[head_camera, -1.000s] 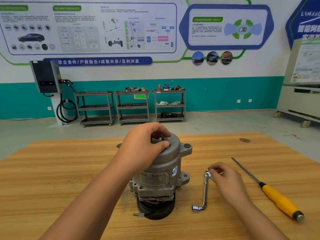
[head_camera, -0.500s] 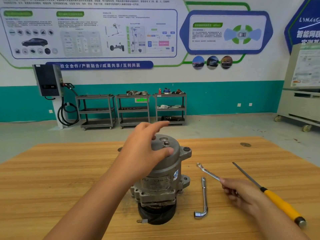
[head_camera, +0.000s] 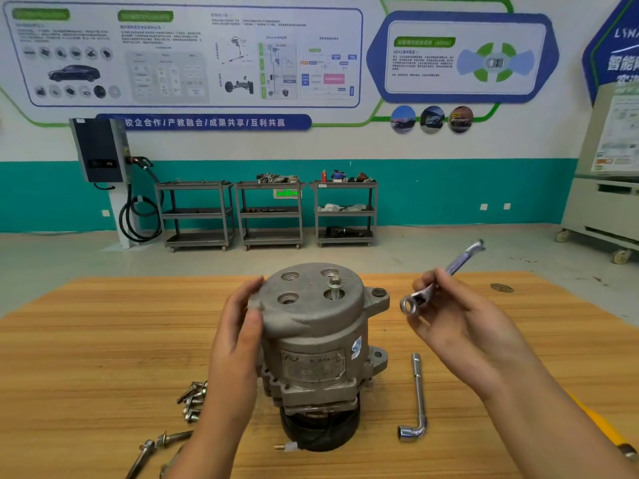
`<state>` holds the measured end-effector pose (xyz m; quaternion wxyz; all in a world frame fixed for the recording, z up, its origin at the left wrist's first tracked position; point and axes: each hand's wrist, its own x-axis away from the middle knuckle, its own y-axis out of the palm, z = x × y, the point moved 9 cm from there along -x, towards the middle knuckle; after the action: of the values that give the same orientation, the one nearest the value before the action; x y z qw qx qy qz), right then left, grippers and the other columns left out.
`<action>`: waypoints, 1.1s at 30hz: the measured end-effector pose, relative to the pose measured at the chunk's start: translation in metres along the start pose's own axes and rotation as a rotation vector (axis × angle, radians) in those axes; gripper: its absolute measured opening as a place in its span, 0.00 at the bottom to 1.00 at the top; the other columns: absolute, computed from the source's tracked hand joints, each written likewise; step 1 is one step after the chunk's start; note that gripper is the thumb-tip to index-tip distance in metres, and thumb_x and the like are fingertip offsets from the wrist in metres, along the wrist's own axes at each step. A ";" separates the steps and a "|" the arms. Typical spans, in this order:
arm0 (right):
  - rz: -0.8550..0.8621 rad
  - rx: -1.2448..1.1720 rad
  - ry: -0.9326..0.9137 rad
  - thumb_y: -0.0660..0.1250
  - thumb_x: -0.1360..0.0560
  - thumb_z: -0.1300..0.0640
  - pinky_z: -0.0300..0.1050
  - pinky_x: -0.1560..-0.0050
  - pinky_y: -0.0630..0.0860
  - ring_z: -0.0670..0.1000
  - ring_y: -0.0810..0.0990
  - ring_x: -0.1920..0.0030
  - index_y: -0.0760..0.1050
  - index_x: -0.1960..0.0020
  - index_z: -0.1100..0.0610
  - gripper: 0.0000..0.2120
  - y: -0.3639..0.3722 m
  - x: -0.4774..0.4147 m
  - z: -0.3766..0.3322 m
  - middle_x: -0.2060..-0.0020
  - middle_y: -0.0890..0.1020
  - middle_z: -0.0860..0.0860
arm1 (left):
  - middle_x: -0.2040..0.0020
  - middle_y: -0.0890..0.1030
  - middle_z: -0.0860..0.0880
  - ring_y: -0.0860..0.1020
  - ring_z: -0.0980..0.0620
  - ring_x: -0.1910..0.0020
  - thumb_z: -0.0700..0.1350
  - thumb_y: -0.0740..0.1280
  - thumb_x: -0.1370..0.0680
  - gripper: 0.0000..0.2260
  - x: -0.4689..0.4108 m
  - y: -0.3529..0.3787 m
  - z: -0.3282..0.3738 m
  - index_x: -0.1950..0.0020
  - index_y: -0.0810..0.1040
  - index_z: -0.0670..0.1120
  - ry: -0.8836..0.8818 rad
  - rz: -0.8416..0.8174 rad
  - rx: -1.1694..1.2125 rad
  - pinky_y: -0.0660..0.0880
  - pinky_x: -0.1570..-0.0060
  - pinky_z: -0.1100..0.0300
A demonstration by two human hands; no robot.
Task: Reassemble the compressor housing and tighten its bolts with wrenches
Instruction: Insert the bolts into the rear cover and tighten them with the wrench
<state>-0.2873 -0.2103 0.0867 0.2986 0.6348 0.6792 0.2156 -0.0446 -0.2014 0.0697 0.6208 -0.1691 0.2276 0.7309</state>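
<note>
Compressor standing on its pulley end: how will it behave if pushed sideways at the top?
Probably heavy for its size: the compressor looks like cast metal. Likely top-heavy and apt to tip, since it stands on the narrower black pulley. The left hand against its cover should help steady it.

Both forearms are bare as far down as I can see; the left grip [head_camera: 242, 326] and right grip [head_camera: 456, 319] are bare too.

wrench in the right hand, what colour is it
Shiny silver; the wrench shows best in the head view.
</note>
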 end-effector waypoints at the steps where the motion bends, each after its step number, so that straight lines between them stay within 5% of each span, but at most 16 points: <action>1: -0.023 -0.003 -0.062 0.64 0.30 0.55 0.40 0.66 0.73 0.47 0.72 0.69 0.80 0.65 0.57 0.09 0.009 0.000 -0.006 0.70 0.74 0.50 | 0.41 0.78 0.59 0.77 0.56 0.41 0.67 0.63 0.31 0.24 0.001 -0.002 0.003 0.38 0.73 0.59 0.047 -0.012 -0.012 0.75 0.44 0.57; 4: -0.131 0.110 -0.197 0.64 0.30 0.55 0.37 0.74 0.71 0.45 0.70 0.75 0.78 0.62 0.57 0.07 0.038 0.002 -0.018 0.75 0.71 0.49 | 0.43 0.77 0.68 0.76 0.67 0.45 0.74 0.63 0.35 0.30 0.001 -0.001 0.008 0.37 0.72 0.61 0.151 -0.057 -0.098 0.72 0.54 0.75; 7: -0.192 0.310 -0.273 0.65 0.31 0.54 0.37 0.75 0.72 0.48 0.75 0.75 0.76 0.63 0.56 0.05 0.057 0.003 -0.017 0.75 0.76 0.51 | 0.40 0.75 0.69 0.76 0.66 0.43 0.75 0.66 0.38 0.32 0.002 0.004 -0.005 0.35 0.66 0.71 0.133 -0.108 -0.129 0.73 0.52 0.73; 10: -0.226 0.357 -0.279 0.65 0.32 0.55 0.36 0.77 0.71 0.50 0.78 0.74 0.73 0.59 0.59 0.07 0.062 -0.002 -0.010 0.73 0.79 0.53 | 0.35 0.73 0.65 0.74 0.62 0.37 0.74 0.69 0.39 0.41 0.004 0.005 -0.016 0.29 0.58 0.71 0.153 -0.102 -0.180 0.74 0.45 0.66; 17: -0.234 0.319 -0.295 0.65 0.33 0.58 0.35 0.76 0.73 0.52 0.80 0.73 0.74 0.64 0.58 0.04 0.053 -0.009 -0.003 0.72 0.81 0.57 | 0.34 0.67 0.73 0.68 0.71 0.36 0.74 0.64 0.33 0.40 0.004 0.010 -0.019 0.26 0.54 0.66 0.205 -0.123 -0.264 0.66 0.45 0.78; 23: -0.201 0.370 -0.335 0.65 0.32 0.57 0.38 0.72 0.75 0.51 0.79 0.71 0.73 0.62 0.60 0.06 0.046 -0.009 -0.009 0.72 0.79 0.54 | 0.34 0.70 0.70 0.72 0.65 0.36 0.76 0.59 0.33 0.35 0.006 0.006 -0.028 0.28 0.56 0.70 0.159 -0.097 -0.304 0.72 0.43 0.65; 27: -0.215 0.456 -0.378 0.68 0.35 0.54 0.39 0.68 0.76 0.47 0.79 0.64 0.78 0.68 0.54 0.05 0.050 -0.007 -0.017 0.65 0.79 0.51 | 0.37 0.77 0.57 0.76 0.53 0.38 0.78 0.57 0.35 0.44 0.007 0.006 -0.036 0.27 0.64 0.53 0.115 -0.100 -0.320 0.75 0.44 0.45; 33: -0.324 0.626 -0.464 0.67 0.29 0.55 0.40 0.58 0.77 0.51 0.83 0.58 0.78 0.65 0.48 0.07 0.061 0.000 -0.019 0.55 0.85 0.54 | 0.33 0.74 0.51 0.73 0.50 0.35 0.81 0.58 0.41 0.51 0.009 0.002 -0.043 0.28 0.67 0.50 0.002 -0.092 -0.336 0.72 0.40 0.40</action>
<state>-0.2554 -0.2027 0.1418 0.2665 0.6114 0.7178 -0.1995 -0.0500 -0.2175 0.0289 0.6163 -0.2815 0.0951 0.7293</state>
